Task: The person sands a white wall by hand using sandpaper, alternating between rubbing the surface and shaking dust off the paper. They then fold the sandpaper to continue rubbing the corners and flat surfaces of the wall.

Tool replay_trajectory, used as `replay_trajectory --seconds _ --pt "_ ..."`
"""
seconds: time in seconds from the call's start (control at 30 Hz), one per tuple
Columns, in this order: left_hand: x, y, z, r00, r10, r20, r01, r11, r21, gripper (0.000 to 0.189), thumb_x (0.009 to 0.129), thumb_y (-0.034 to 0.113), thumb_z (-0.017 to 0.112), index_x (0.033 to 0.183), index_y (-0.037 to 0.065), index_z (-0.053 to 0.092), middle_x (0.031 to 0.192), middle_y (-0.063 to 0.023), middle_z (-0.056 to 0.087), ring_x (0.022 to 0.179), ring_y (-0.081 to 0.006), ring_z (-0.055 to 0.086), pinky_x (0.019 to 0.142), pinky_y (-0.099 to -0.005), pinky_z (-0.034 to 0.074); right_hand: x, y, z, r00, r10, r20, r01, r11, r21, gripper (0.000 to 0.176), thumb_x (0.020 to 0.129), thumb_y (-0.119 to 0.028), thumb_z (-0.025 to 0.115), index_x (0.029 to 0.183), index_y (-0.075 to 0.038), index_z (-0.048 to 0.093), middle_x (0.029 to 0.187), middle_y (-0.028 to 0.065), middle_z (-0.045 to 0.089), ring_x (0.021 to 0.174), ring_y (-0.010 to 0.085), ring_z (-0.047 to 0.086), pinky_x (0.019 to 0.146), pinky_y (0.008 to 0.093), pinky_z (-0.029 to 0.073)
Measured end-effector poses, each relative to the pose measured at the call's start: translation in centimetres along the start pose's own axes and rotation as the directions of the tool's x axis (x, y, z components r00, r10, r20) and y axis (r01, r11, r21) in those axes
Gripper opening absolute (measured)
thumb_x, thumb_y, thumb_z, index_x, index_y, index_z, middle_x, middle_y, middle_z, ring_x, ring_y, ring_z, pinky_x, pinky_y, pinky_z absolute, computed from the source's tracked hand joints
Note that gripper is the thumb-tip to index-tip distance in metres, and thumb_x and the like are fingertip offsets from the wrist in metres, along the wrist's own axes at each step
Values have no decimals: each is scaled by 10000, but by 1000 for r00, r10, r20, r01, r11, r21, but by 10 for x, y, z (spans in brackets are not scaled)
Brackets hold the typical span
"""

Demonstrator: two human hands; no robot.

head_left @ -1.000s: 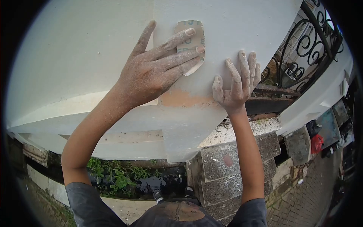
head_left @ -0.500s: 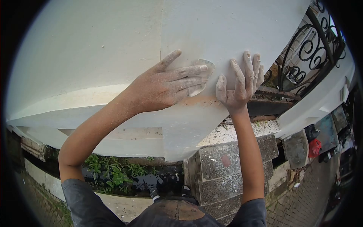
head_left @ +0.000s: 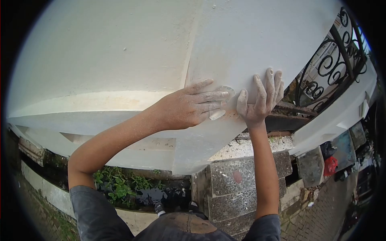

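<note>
My left hand (head_left: 187, 106), coated in white dust, lies against the pale wall pillar (head_left: 249, 36) with its fingers stretched over a whitish, dusty sheet that looks like sandpaper (head_left: 217, 115). The sheet's curved edges stick out past the fingertips, and its middle is hidden under them. To the right, my right hand (head_left: 259, 100) rests on the pillar near its edge, fingers spread and pointing up, also dusty. Nothing shows in that hand. A faint brownish stain marks the surface between and below the hands.
A black scrollwork iron fence (head_left: 329, 68) adjoins the pillar on the right. Below lie a water-filled ditch with green plants (head_left: 120, 184) and pebbled concrete slabs (head_left: 233, 180). A red bag (head_left: 330, 165) sits farther off by the paved lane (head_left: 317, 213).
My left hand has slid down the pillar with the sandpaper, its thumb now closer to the fingers. The right hand sits slightly lower, still spread. The camera view has shifted a little.
</note>
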State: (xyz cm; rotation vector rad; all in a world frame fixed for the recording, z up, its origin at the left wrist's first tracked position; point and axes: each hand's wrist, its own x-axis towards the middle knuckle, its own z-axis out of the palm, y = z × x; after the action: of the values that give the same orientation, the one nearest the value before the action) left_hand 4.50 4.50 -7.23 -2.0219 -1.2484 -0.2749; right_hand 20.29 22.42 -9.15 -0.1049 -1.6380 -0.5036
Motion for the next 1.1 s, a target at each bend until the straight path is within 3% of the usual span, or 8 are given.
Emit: replay_trajectory --seconds 0.1,0.23,0.33,0.47,0.57,0.8,0.93,1.1 --pt "6 -11 -7 994 12 -107 3 990 139 260 838 178 536 1071 238 633 1299 99 539 1277 -78 413 1171 -458 114 1 1 1 1000 -1 -2 1 1000 -4 340 759 -244 583 1073 -124 632 1299 149 524 1310 370 375 1106 484 172" --pt "0 3 6 989 -75 -124 67 996 -66 224 843 179 533 1031 241 637 1298 100 540 1263 -54 424 1169 -463 112 1 1 1 1000 -14 -8 14 1000 -12 344 760 -250 584 1075 -121 629 1298 155 524 1310 371 376 1103 490 175" --pt "-5 1 3 991 29 128 -34 999 34 212 826 167 551 1008 230 641 1297 94 542 1258 -57 431 1172 -465 92 -1 1 1 1000 -9 5 9 1000 -18 349 757 -255 585 1075 -117 628 1298 164 521 1309 380 372 1101 495 177" --pt "19 -26 -25 983 -15 -181 44 987 156 216 853 191 527 1032 206 647 1285 78 554 1267 -69 424 1169 -478 17 0 0 1 1000 -17 1 17 1000 -22 350 764 -261 577 1078 -112 620 1300 176 514 1310 392 366 1099 499 179" --pt "-5 4 14 997 71 30 -71 997 2 222 838 179 536 1026 188 653 1290 67 551 1291 -66 390 1162 -505 -5 0 1 1 1000 -21 -3 21 999 -34 348 770 -264 566 1079 -110 607 1299 181 511 1313 395 360 1096 507 179" --pt "8 -12 -9 983 2 -182 25 988 150 199 838 175 543 998 197 658 1289 67 548 1303 -80 372 1163 -505 32 0 0 4 999 -29 -19 28 998 -61 370 776 -257 541 1116 -115 568 1299 184 505 1313 388 361 1082 526 195" --pt "-2 -4 5 993 121 -15 -119 986 120 153 821 180 558 925 185 670 1264 68 565 1301 -89 376 1165 -502 54 2 -2 2 1000 -27 -9 26 997 -75 374 779 -251 529 1124 -110 558 1302 190 495 1314 390 355 1073 538 208" --pt "11 -16 -11 978 62 -200 -27 985 170 210 838 173 554 1008 127 668 1273 0 562 1318 -150 361 1170 -468 76 0 -2 4 999 -30 -17 29 997 -71 385 778 -245 513 1131 -94 540 1302 198 477 1311 404 344 1067 549 216"
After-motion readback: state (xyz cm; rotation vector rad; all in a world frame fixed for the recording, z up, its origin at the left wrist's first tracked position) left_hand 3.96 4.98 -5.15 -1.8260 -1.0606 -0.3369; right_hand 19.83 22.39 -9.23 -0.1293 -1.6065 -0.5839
